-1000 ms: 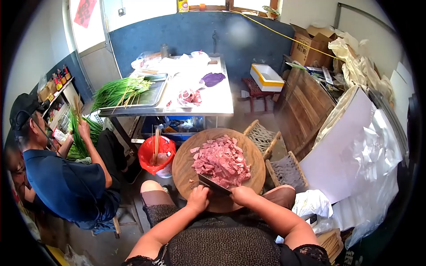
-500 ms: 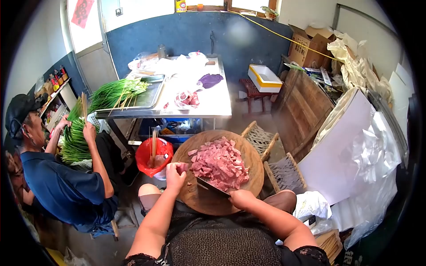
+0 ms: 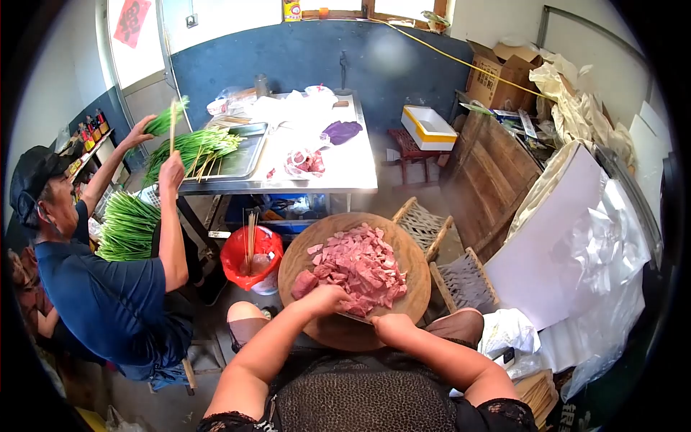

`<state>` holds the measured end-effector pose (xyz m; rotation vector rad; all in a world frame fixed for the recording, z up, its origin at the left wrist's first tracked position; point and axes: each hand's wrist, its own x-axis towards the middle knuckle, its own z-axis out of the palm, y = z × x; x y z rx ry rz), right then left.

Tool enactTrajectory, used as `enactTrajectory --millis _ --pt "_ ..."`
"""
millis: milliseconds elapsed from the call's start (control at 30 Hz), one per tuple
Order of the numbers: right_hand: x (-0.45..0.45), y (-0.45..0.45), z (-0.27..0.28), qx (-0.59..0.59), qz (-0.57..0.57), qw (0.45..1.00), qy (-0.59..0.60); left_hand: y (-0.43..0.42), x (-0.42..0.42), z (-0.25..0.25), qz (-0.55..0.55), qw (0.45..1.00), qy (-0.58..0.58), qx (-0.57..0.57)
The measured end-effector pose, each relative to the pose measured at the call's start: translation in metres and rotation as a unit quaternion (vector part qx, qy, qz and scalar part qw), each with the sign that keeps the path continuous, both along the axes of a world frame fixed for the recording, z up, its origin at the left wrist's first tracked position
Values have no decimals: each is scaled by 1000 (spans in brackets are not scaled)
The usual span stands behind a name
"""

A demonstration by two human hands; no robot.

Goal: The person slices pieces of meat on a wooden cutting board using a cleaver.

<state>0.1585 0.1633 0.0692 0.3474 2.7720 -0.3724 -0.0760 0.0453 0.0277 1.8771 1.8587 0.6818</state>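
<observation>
A round wooden chopping board (image 3: 410, 273) lies across my lap with a heap of sliced raw meat (image 3: 363, 263) on it. My right hand (image 3: 394, 328) is closed round the handle of a kitchen knife (image 3: 354, 317) at the board's near edge; most of the blade is hidden. Beside the blade, my left hand (image 3: 327, 299) reaches over the near side of the heap. Its fingers are pressed together and their tips are hidden, so I cannot make out what they hold. A thicker chunk of meat (image 3: 304, 284) rests on the board's left side.
A red-lined bucket (image 3: 234, 263) with skewers stands left of the board. Further left a seated co-worker (image 3: 101, 288) holds green stalks and sticks. Ahead is a table (image 3: 317, 183) with a metal tray (image 3: 252, 155). Woven stools (image 3: 464, 284) stand at the right.
My left hand has moved right, from the board's left edge to the heap by the blade. The meat chunk now lies on the board. The co-worker has lifted a green bunch toward the table.
</observation>
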Motion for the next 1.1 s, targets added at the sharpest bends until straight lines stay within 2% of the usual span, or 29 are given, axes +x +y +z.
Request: enactTrajectory --millis 67,100,200,267,333,500,667,767,833,867,933,1000,1100 --pt "2 0 -5 6 3 1000 8 11 17 8 -66 994 -39 -73" --pt "3 0 -8 7 1 1000 9 17 19 8 -68 994 -38 -72" --pt "6 -4 -12 21 1 1000 -1 32 21 -3 -98 979 83 -160" --pt "7 -7 -10 32 9 999 3 39 25 -18 -80 978 94 -169" --pt "8 -6 -7 35 19 999 8 40 30 -10 -18 981 116 -155" --pt "19 -3 5 67 53 996 39 46 38 13 -29 968 155 -195" --pt "32 6 26 43 74 996 -27 43 32 5 -16 969 164 -183" --pt "42 18 -3 14 54 998 16 37 26 7 -8 982 121 -147" --pt "42 18 -3 14 48 999 10 36 21 10 5 988 31 -152" --pt "43 17 -2 14 43 999 5 34 19 11 5 988 31 -153" --pt "42 15 2 11 39 999 -3 29 14 13 98 983 -118 -104" --pt "40 15 6 10 35 999 -10 24 9 21 130 967 -195 -95" --pt "38 16 9 7 34 999 -28 19 0 13 133 959 -243 -56"
